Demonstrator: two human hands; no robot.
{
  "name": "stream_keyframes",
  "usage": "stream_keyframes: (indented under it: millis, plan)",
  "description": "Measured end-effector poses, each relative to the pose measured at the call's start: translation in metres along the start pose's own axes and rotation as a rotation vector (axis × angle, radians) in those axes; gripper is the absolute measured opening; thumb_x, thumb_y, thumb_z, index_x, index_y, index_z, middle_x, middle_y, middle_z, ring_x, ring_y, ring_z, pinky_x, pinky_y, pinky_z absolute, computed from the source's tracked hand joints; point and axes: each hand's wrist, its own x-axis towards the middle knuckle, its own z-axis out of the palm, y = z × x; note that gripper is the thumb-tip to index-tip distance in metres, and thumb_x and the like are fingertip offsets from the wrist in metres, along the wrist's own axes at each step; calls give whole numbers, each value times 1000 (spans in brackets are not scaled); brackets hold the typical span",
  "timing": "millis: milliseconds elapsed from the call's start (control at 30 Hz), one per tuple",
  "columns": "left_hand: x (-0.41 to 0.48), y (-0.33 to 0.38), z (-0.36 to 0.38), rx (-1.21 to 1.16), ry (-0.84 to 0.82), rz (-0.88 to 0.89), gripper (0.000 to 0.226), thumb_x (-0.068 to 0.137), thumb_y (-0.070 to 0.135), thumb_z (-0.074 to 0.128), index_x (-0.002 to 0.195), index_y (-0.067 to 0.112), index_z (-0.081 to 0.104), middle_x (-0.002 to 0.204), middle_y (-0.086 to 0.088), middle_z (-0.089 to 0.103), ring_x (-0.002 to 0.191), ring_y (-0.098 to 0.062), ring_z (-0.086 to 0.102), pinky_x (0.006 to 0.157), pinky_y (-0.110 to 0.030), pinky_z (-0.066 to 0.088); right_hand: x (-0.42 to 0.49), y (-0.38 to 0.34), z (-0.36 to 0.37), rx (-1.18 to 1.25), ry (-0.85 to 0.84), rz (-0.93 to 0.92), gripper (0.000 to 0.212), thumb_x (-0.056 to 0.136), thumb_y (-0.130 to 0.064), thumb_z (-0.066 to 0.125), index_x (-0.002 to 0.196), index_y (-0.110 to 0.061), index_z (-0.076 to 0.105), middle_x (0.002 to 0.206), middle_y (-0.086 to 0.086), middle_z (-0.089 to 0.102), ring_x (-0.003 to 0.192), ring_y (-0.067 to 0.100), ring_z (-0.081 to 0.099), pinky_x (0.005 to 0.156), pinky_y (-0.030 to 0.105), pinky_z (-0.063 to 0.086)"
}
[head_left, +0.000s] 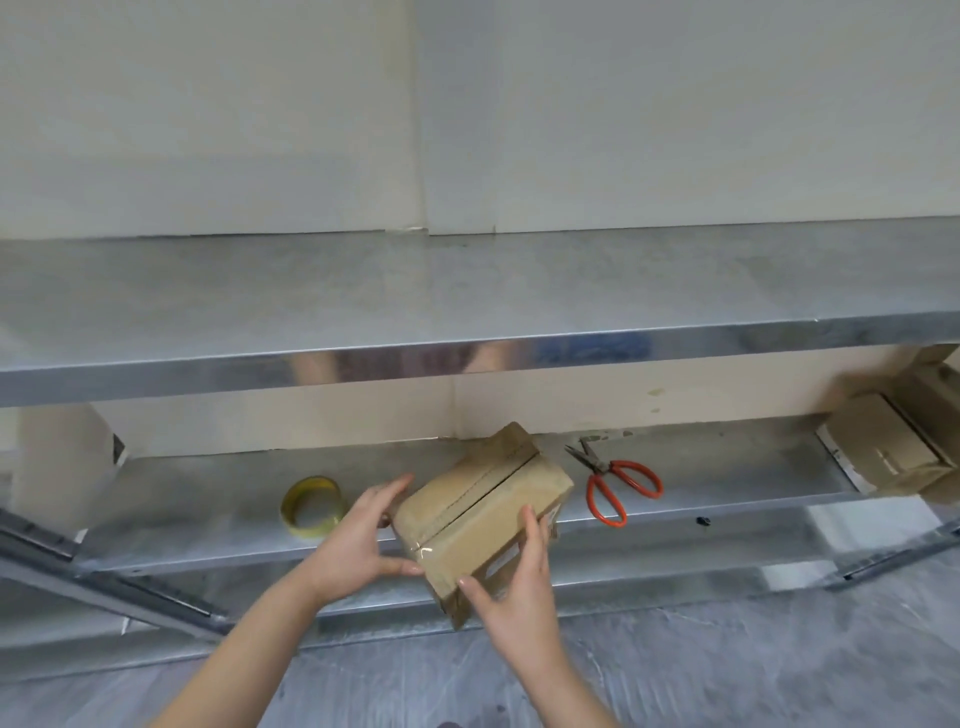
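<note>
Steel shelf (208, 499), tilted taped carton (483, 509).

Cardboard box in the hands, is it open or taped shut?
Shut: the cardboard box has its top flaps flat, meeting along a centre seam, with clear tape across its near end.

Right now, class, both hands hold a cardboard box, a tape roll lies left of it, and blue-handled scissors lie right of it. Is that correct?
No. The head view shows the scissors with red handles, not blue. The left hand and right hand hold the cardboard box, tape roll left of it.
</note>
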Motion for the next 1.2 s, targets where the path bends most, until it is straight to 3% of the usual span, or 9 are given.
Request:
stream_keyframes:
  millis: [67,167,467,633,700,867,967,1067,1200]
  plan:
    - [-11,1,6,-17,16,3,105,58,43,89,142,45,27,133,16,44,122,4,42,103,-13,34,-7,0,1,288,87,53,96,75,0,80,146,-29,23,154,-2,29,143,12,30,113,31,36]
    - [-25,8,18,-45,27,9,99,56,46,89,136,53,30,124,19,44,119,8,41,107,-19,34,-16,2,2,443,157,93,81,76,12,73,134,-27,34,146,-2,38,141,11,34,112,33,38]
    - [-43,49,45,-142,351,55,81,57,42,89,127,50,48,104,27,38,107,5,46,91,-4,35,-1,-17,-29,354,62,-95,66,91,-10,63,146,-37,36,148,-17,44,137,5,40,111,40,39]
    - [-33,51,40,-163,453,11,79,61,41,88,129,48,47,108,24,36,106,8,45,93,-11,40,30,-37,-26,183,-3,-129,60,93,-15,57,141,-44,36,144,-20,35,131,-9,34,99,5,32]
    - [-26,47,38,-207,462,-56,76,65,40,86,130,43,47,113,19,38,108,4,47,94,-19,42,41,-40,-22,145,-58,-88,54,96,-21,60,140,-40,36,141,-13,36,130,-6,35,102,10,29]
    - [-26,33,46,-261,510,-130,74,65,49,83,128,45,43,115,18,39,104,8,47,79,-13,43,58,-43,-16,19,-171,-81,46,94,-28,63,134,-35,42,140,-12,48,132,4,42,108,23,35]
    - [-32,22,48,-224,556,-138,76,61,52,82,127,49,44,112,20,38,96,4,50,77,-11,43,51,-33,-15,75,-377,-16,77,78,-47,77,141,-41,33,143,-22,39,135,-4,36,105,13,34]
    - [-31,14,50,-186,515,-161,78,63,42,86,130,46,45,111,20,38,102,1,51,89,-16,44,43,-19,-6,-124,-409,-58,128,56,-60,85,154,-38,5,152,-20,18,139,-1,26,115,27,30]
    - [-19,20,53,-174,374,-92,68,74,29,82,132,39,48,114,16,38,110,3,49,96,-20,47,51,-2,-16,-77,-252,-86,108,66,-34,88,149,-37,18,147,-14,37,136,7,40,111,35,38]
